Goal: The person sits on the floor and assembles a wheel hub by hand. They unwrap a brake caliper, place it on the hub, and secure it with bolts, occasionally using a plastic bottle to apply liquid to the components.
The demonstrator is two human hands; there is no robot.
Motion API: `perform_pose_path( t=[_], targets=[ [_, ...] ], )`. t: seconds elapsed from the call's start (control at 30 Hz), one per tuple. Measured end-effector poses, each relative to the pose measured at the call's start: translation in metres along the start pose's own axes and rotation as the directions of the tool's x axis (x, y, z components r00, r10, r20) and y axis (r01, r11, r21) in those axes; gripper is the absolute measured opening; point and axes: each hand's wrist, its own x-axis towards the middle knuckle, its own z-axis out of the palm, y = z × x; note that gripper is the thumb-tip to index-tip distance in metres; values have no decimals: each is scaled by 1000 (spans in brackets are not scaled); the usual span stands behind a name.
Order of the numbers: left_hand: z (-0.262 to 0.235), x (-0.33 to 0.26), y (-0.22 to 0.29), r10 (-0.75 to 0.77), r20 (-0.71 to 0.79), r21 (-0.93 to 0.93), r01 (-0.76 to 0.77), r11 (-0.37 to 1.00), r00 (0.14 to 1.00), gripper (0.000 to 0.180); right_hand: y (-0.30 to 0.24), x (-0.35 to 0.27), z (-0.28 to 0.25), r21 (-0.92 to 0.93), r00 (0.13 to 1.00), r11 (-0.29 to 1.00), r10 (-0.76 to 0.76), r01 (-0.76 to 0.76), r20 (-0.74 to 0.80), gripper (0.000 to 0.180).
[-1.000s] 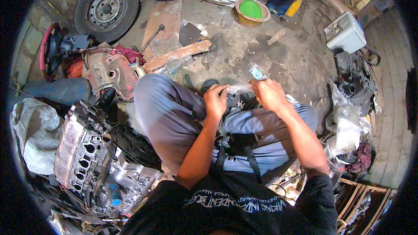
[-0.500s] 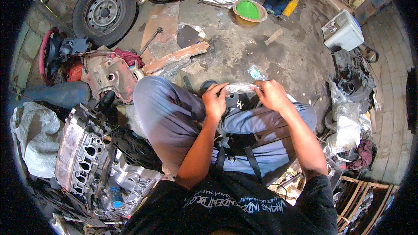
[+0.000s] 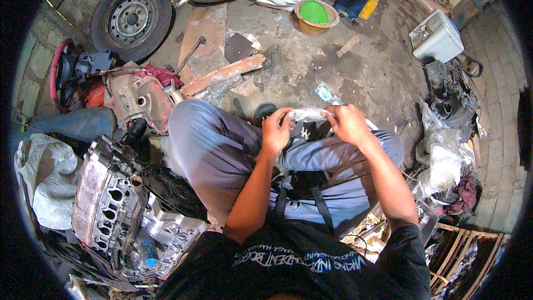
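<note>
Grey-trousered legs (image 3: 214, 150) lay folded beside a metal engine (image 3: 100, 197) on the left. Above them, the left hand (image 3: 277, 128) and right hand (image 3: 350, 122) pinched opposite ends of a crumpled clear plastic wrapper (image 3: 307, 114), which spanned the gap; a small blue-and-white packet (image 3: 323, 92) showed just beyond.

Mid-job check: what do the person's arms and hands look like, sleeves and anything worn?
Black fabric short sleeves end near the elbows, leaving both forearms bare. The left hand and right hand are ungloved, with no watch, bracelet or cable visible.
</note>
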Motion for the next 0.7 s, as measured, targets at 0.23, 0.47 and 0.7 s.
perform_pose_path(
  t=[0.23,0.47,0.7],
  targets=[
    [5,-8,17,105,128,114,-120,986,986,36,9,-5,1,96,998,995,45,-41,-40,24],
    [0,-7,13,225,41,285,-227,931,974,33,3,-6,-10,176,996,984,35,-21,-77,23],
    [1,-8,17,237,67,422,-243,874,969,31,-7,-1,-16,229,996,974,26,-6,-86,23]
  ],
)
